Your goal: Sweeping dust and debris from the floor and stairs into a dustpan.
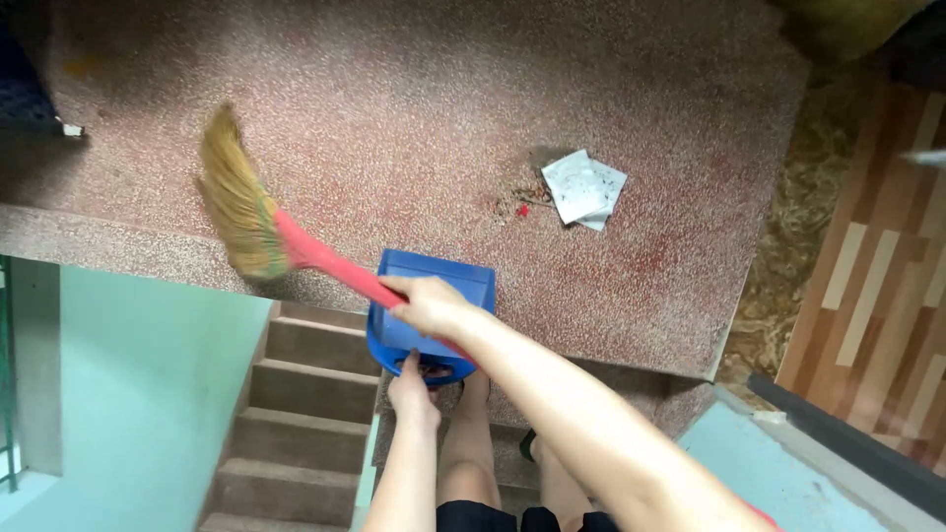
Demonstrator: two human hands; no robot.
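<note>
Right hand (426, 303) closed around red-handled broom (258, 219), bristles raised off floor; left hand (410, 386) grips blue dustpan (434, 310), mouth facing paper scraps (583, 187).

One flat packet on the floor

A white, square, crumpled packet (584, 187) with dark specks lies on the red speckled floor (414, 89), at about one o'clock.

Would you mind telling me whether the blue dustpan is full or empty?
Cannot tell: the right hand and broom handle cover part of the blue dustpan.
</note>
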